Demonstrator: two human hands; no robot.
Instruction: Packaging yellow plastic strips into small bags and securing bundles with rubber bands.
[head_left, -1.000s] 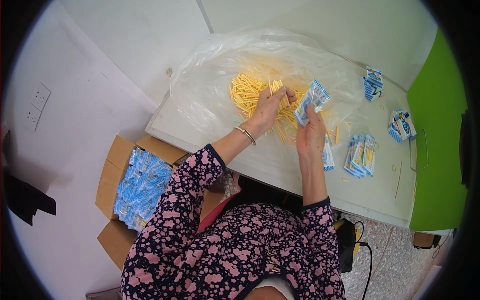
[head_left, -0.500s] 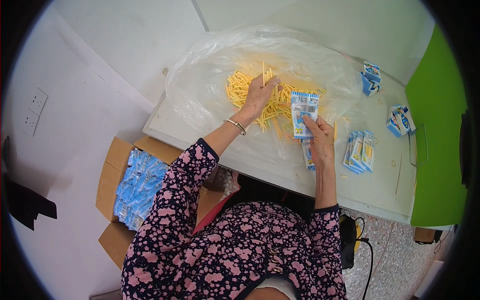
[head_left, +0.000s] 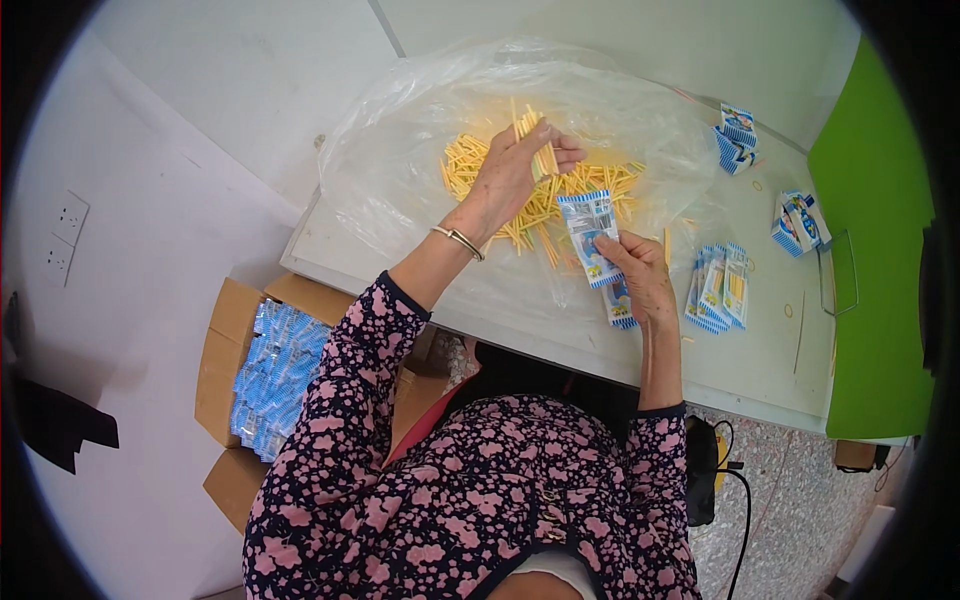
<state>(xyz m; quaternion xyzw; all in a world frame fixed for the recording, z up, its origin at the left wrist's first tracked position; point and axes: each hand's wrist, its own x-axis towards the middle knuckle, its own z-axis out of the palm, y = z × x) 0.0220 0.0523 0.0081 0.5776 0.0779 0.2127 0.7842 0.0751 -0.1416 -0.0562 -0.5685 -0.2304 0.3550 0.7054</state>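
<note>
My left hand point(head_left: 508, 172) holds a small bunch of thin yellow sticks point(head_left: 540, 150), pinned under the thumb with the fingertips stretched out beyond them. Below it, a loose pile of the same yellow sticks point(head_left: 465, 160) lies on a clear plastic bag point(head_left: 385, 165). In my right hand point(head_left: 645, 275) is a blue-and-white packet point(head_left: 592, 240), gripped near its right edge between thumb and fingers; whether its top is open I cannot tell. Another blue-and-white packet point(head_left: 619, 303) shows beneath it, partly covered by the hand and the upper packet.
Right of my right hand lie several packets with sticks inside point(head_left: 718, 288). Banded packet bundles point(head_left: 797, 223) sit farther right, by a wire handle point(head_left: 845, 272) and green panel point(head_left: 880, 260). A cardboard box point(head_left: 225, 335) full of blue packets point(head_left: 280, 375) stands left of the table point(head_left: 560, 340).
The left hand has lifted slightly from the pile with the sticks, its fingers now more stretched out. My right hand has tilted the packet and brought it a little left.
</note>
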